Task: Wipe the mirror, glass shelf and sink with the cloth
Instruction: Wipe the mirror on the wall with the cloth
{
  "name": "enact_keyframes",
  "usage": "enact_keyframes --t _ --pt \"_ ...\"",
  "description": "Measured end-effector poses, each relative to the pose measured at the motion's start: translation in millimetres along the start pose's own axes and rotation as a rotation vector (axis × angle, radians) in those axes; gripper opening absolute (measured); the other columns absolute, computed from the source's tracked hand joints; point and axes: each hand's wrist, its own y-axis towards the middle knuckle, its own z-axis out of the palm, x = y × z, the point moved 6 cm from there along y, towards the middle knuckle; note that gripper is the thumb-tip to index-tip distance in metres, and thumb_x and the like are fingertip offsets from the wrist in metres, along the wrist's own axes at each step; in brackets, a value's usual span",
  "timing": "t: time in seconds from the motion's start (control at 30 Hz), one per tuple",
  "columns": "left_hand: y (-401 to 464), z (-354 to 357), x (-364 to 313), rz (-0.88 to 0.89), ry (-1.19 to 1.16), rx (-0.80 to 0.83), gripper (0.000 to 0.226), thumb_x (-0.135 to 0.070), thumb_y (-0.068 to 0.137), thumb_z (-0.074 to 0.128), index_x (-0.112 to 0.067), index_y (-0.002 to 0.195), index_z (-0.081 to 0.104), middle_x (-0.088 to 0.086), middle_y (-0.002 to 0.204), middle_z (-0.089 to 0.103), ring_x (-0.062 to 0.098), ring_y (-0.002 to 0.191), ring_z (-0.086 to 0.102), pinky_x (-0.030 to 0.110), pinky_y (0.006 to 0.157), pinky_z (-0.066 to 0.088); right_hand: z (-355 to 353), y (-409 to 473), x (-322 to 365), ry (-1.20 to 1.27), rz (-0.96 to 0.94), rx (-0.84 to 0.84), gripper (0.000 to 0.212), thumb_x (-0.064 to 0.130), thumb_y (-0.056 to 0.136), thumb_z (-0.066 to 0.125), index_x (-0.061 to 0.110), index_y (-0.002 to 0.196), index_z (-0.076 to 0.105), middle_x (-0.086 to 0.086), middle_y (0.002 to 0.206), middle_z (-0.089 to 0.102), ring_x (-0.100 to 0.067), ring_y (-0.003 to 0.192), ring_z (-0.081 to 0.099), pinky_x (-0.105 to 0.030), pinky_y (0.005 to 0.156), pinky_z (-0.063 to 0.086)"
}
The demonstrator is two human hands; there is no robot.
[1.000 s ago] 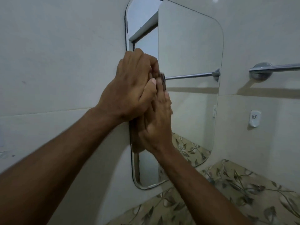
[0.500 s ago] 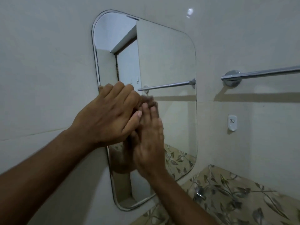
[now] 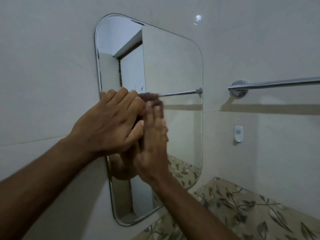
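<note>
Rounded mirror [image 3: 173,80] on the pale wall, centre of the frame. Both hands pressed to its lower-left glass: left hand [image 3: 110,125] flat, fingers straight, lying over the right hand [image 3: 154,149], also flat with fingers straight, blurred. Neither grip clenched. A dark scrap, seemingly the cloth [image 3: 149,97], just above the fingertips; too blurred to tell how held. Chrome towel bar [image 3: 277,83] at right, small white hook [image 3: 238,133] below it. Leaf-patterned tiles [image 3: 251,210] at lower right.
</note>
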Motion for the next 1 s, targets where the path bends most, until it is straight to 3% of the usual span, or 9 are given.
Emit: enact_keyframes --t 0.1,0.17,0.3,0.5,0.57,0.7,0.8,0.87,1.0 --pt "0 0 1 0.006 0.0 -0.004 0.031 -0.037 0.095 0.03 -0.009 0.094 0.044 0.008 0.087 0.037 0.023 0.08 0.027 0.04 0.074 0.027 0 -5 6 0.042 -0.121 0.049 0.062 0.049 0.106 0.024 0.031 0.161 -0.001 0.01 0.17 0.002 -0.019 0.158 0.003 -0.045 0.128 0.005" --pt "-1 1 2 -0.002 -0.015 -0.007 0.032 -0.038 0.096 0.028 -0.01 0.094 0.044 0.008 0.087 0.038 0.023 0.08 0.029 0.039 0.073 0.026 -6 8 -13 -0.026 -0.1 0.041 0.058 0.045 0.107 0.018 0.027 0.161 0.003 0.008 0.17 0.003 -0.019 0.158 0.002 -0.052 0.127 0.009" --pt "0 3 2 -0.007 -0.028 0.023 0.037 -0.04 0.095 0.028 -0.009 0.095 0.048 0.01 0.088 0.045 0.025 0.08 0.037 0.043 0.073 0.035 -32 32 -78 -0.147 0.211 -0.124 0.064 0.047 0.105 0.019 0.016 0.161 0.012 0.001 0.17 0.007 -0.016 0.158 0.001 -0.051 0.127 0.011" --pt "0 9 2 0.019 0.042 0.024 0.039 -0.04 0.095 0.029 -0.006 0.095 0.05 0.015 0.087 0.047 0.03 0.078 0.042 0.047 0.072 0.036 -54 32 -132 -0.069 0.522 -0.132 0.065 0.048 0.102 0.011 0.022 0.16 0.0 0.007 0.169 -0.007 -0.009 0.156 -0.01 -0.046 0.128 0.003" --pt "0 10 3 0.021 0.044 0.015 0.039 -0.04 0.095 0.028 -0.006 0.096 0.049 0.014 0.087 0.045 0.03 0.078 0.04 0.048 0.072 0.036 -39 14 -100 -0.087 0.457 -0.097 0.065 0.055 0.102 0.007 0.027 0.159 -0.005 0.011 0.167 -0.013 -0.009 0.156 -0.013 -0.047 0.128 0.001" --pt "1 14 4 0.027 0.087 0.005 0.037 -0.038 0.095 0.027 -0.006 0.094 0.046 0.013 0.087 0.041 0.031 0.078 0.036 0.05 0.072 0.034 0 -43 -25 -0.048 0.05 0.114 0.068 0.058 0.104 0.015 0.024 0.162 0.001 0.004 0.171 -0.005 -0.021 0.158 -0.006 -0.037 0.126 -0.003" --pt "0 16 5 0.037 0.088 -0.019 0.034 -0.036 0.094 0.028 -0.007 0.093 0.045 0.012 0.085 0.038 0.03 0.077 0.034 0.05 0.071 0.032 1 -48 -29 -0.056 -0.039 0.185 0.066 0.056 0.105 0.013 0.024 0.162 0.004 0.005 0.171 -0.003 -0.021 0.158 -0.003 -0.041 0.125 -0.001" --pt "1 16 5 0.037 0.07 -0.025 0.036 -0.037 0.094 0.027 -0.006 0.094 0.045 0.012 0.085 0.037 0.029 0.077 0.034 0.05 0.07 0.032 -12 -29 -55 -0.094 0.045 0.104 0.065 0.055 0.105 0.012 0.026 0.162 0.003 0.008 0.17 -0.004 -0.018 0.158 -0.004 -0.041 0.127 -0.001" --pt "0 13 4 0.047 0.063 -0.039 0.036 -0.035 0.093 0.025 -0.006 0.093 0.046 0.013 0.084 0.041 0.03 0.076 0.036 0.05 0.07 0.034 -49 2 -141 -0.078 0.435 -0.087 0.062 0.051 0.105 0.013 0.028 0.161 0.0 0.01 0.17 -0.006 -0.005 0.156 -0.009 -0.044 0.129 0.002"
